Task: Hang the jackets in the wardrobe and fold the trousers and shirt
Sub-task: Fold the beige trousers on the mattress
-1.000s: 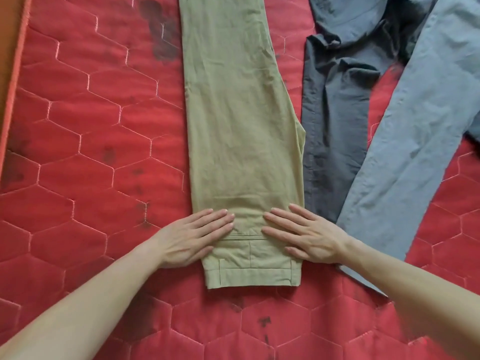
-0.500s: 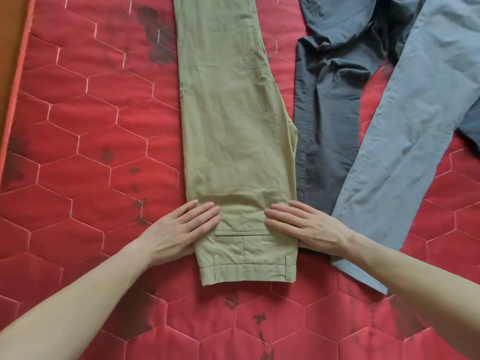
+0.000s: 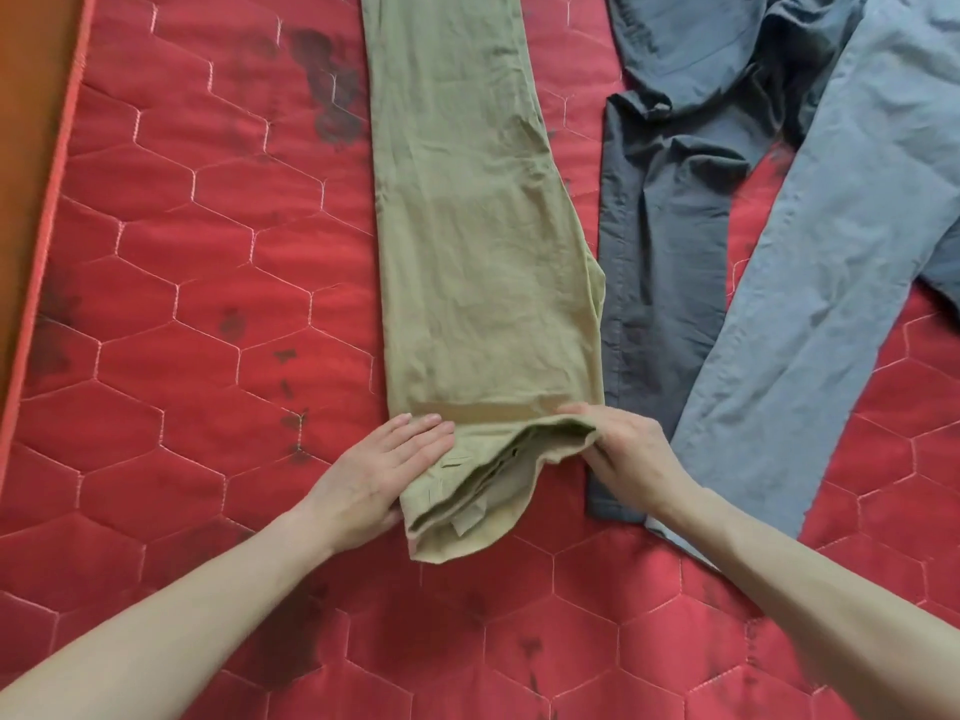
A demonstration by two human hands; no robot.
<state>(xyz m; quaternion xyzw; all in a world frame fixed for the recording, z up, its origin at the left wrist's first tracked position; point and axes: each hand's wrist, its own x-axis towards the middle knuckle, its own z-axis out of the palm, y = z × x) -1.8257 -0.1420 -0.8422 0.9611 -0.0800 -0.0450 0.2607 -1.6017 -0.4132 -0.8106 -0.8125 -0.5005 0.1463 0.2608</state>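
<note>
**Waistband end turned up for the first fold**

Since a second ago the waistband of the khaki trousers point(image 3: 483, 241) has lifted off the red quilted mattress point(image 3: 182, 314) and begun rolling toward the legs; the left hand point(image 3: 379, 475) lies open against the left edge, steadying it; the right hand point(image 3: 621, 449) is clamped on the raised right corner, apparently to carry it over; one dark grey garment point(image 3: 660, 252) and one pale blue pair of trousers point(image 3: 810, 283) lie beside, three pieces in all.
</note>
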